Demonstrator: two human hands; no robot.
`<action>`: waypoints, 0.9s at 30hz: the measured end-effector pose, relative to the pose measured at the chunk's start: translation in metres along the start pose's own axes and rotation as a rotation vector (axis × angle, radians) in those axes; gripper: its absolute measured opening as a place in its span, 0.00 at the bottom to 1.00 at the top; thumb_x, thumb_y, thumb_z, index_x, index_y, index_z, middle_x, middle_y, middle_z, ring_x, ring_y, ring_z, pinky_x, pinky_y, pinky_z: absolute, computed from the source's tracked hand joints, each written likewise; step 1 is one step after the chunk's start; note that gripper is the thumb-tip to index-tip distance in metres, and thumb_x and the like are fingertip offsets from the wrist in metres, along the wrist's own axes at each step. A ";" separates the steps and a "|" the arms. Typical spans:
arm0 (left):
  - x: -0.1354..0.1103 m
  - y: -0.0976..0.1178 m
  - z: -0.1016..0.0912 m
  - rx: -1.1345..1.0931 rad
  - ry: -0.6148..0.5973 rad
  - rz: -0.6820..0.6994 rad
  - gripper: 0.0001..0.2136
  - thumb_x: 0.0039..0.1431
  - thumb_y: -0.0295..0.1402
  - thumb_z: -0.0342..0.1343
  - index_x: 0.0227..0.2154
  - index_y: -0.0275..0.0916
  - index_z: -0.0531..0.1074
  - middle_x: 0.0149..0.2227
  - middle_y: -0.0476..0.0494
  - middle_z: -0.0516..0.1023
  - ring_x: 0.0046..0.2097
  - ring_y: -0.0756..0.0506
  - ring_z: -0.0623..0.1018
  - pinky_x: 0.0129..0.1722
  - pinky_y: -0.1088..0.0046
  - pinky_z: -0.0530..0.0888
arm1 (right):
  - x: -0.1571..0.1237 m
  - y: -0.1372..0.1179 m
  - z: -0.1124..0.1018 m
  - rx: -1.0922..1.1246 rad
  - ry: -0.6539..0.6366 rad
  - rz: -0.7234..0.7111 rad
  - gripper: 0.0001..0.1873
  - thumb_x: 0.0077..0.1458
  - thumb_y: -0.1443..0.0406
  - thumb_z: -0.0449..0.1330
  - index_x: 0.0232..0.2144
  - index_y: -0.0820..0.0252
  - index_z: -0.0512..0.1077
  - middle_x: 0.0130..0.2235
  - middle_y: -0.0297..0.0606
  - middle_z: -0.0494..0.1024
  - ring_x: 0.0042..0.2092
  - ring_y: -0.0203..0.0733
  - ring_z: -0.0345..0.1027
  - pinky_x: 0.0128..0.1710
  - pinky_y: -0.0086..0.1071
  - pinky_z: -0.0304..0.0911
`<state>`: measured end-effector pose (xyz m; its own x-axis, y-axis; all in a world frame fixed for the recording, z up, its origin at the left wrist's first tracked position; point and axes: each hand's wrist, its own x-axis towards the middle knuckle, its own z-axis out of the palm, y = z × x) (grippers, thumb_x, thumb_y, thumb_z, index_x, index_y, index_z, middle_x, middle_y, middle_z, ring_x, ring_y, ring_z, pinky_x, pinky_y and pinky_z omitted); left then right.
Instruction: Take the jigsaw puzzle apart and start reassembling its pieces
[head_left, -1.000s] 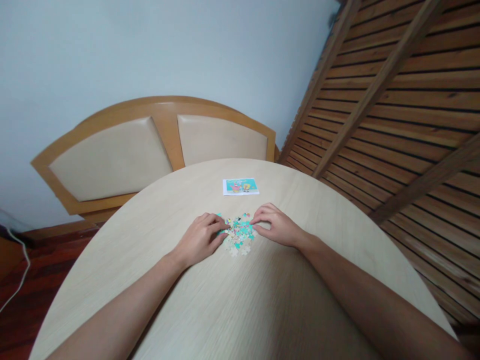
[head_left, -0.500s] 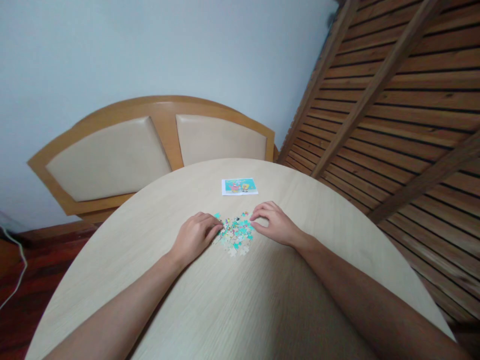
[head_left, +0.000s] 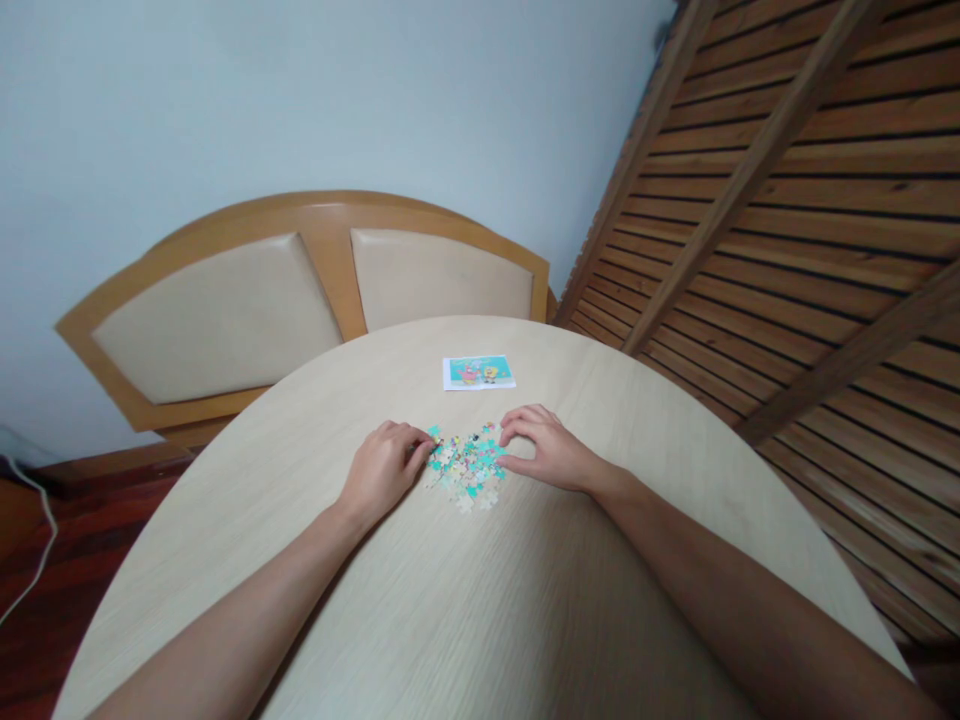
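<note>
A small heap of jigsaw pieces, mostly turquoise and cream, lies in the middle of a round pale wooden table. My left hand rests at the heap's left edge, fingers curled, fingertips touching the outermost pieces. On the heap's right side my right hand lies with fingers bent and fingertips on the pieces. Whether either hand pinches a piece is hidden by the fingers.
A small printed picture card lies flat beyond the heap. Behind the table stands a wooden bench back with two beige pads. A slatted wooden wall runs along the right. A white cable lies on the floor at left.
My left hand has drawn back to the left, off the middle of the heap to its edge. The right hand has stayed almost still, fingers shifting slightly.
</note>
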<state>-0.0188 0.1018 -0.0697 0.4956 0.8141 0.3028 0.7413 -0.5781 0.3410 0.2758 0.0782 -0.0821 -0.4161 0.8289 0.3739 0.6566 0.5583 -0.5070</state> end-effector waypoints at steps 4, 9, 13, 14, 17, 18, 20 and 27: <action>0.001 -0.001 0.000 0.032 0.021 0.020 0.09 0.66 0.33 0.51 0.36 0.40 0.77 0.36 0.43 0.80 0.40 0.41 0.76 0.43 0.61 0.71 | 0.000 0.001 0.000 -0.002 -0.008 0.012 0.09 0.53 0.58 0.69 0.35 0.54 0.76 0.48 0.40 0.75 0.53 0.49 0.66 0.56 0.47 0.57; 0.000 0.005 -0.002 0.051 0.023 0.025 0.10 0.66 0.37 0.51 0.36 0.40 0.77 0.37 0.42 0.80 0.40 0.40 0.75 0.43 0.60 0.71 | 0.000 0.001 -0.001 -0.011 -0.026 0.008 0.10 0.50 0.65 0.69 0.37 0.53 0.76 0.49 0.39 0.76 0.55 0.49 0.65 0.58 0.48 0.55; -0.003 0.010 -0.004 0.102 -0.022 0.022 0.09 0.63 0.37 0.54 0.40 0.40 0.76 0.39 0.42 0.79 0.41 0.39 0.76 0.44 0.59 0.71 | 0.000 0.002 0.000 -0.002 -0.017 0.010 0.09 0.50 0.65 0.68 0.36 0.53 0.77 0.48 0.39 0.76 0.54 0.49 0.66 0.57 0.48 0.55; -0.003 0.010 -0.004 0.101 -0.027 0.019 0.09 0.63 0.37 0.55 0.40 0.40 0.76 0.39 0.42 0.79 0.42 0.39 0.76 0.44 0.59 0.71 | 0.001 0.002 0.000 0.003 -0.013 0.011 0.08 0.50 0.65 0.68 0.36 0.53 0.77 0.48 0.39 0.77 0.54 0.49 0.66 0.57 0.47 0.56; -0.002 0.007 -0.003 0.030 -0.014 0.010 0.08 0.62 0.37 0.56 0.40 0.41 0.76 0.38 0.42 0.79 0.42 0.40 0.76 0.45 0.60 0.71 | 0.001 0.002 0.000 0.017 0.001 0.002 0.07 0.50 0.64 0.68 0.35 0.53 0.77 0.46 0.38 0.78 0.53 0.48 0.67 0.56 0.47 0.57; -0.002 0.005 -0.003 -0.014 -0.006 0.012 0.08 0.62 0.37 0.57 0.40 0.41 0.76 0.38 0.42 0.79 0.42 0.41 0.76 0.45 0.61 0.71 | 0.001 0.002 0.000 0.022 0.006 -0.006 0.07 0.51 0.64 0.68 0.35 0.53 0.77 0.45 0.38 0.79 0.52 0.48 0.67 0.56 0.46 0.57; -0.001 0.002 -0.001 -0.126 0.003 0.020 0.07 0.62 0.36 0.57 0.40 0.41 0.76 0.38 0.43 0.78 0.41 0.42 0.76 0.44 0.63 0.72 | 0.002 0.003 0.000 0.028 0.018 -0.025 0.07 0.51 0.64 0.68 0.36 0.53 0.77 0.43 0.37 0.80 0.52 0.48 0.68 0.56 0.46 0.57; -0.001 0.001 0.002 -0.343 -0.009 0.050 0.08 0.64 0.33 0.54 0.42 0.41 0.76 0.40 0.43 0.77 0.39 0.46 0.77 0.41 0.68 0.74 | 0.001 0.003 0.001 0.053 0.019 -0.015 0.08 0.49 0.66 0.69 0.34 0.54 0.77 0.39 0.36 0.80 0.53 0.48 0.68 0.57 0.45 0.59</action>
<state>-0.0176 0.1007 -0.0720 0.5325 0.7838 0.3196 0.5215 -0.6012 0.6055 0.2766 0.0809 -0.0841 -0.4133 0.8200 0.3960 0.6163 0.5720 -0.5413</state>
